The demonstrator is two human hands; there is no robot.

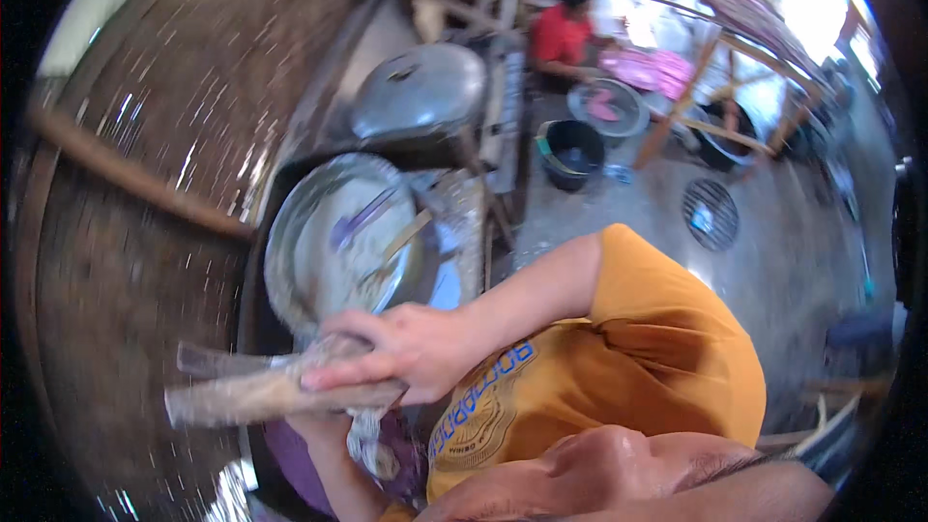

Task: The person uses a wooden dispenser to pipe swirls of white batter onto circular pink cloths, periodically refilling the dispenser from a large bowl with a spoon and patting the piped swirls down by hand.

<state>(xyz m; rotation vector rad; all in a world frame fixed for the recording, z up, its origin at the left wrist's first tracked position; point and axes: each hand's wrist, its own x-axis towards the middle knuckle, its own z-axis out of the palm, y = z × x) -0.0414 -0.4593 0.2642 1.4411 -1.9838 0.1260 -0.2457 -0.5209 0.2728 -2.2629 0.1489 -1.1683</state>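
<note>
My right hand point(416, 343) is closed round a long, pale-brown bundle point(280, 394) with what looks like clear plastic about it; blur hides just what it is. Under the bundle my left hand point(314, 425) comes up, its fingers hidden behind it. A crumpled, whitish plastic piece point(365, 440) hangs by the left wrist. Just beyond my right hand stands a wide metal basin point(280, 256) with pale contents. A purple long-handled utensil point(362, 217) and a wooden-handled tool point(406, 235) rest in the basin.
Behind the basin sits a large lidded metal pot point(425, 92). Farther off, a person in red point(561, 34) works by a grey tub point(633, 121) with pink cloth. A dark bucket point(568, 155) and a round grille point(710, 215) are on the floor. A woven wall point(135, 280) rises at left.
</note>
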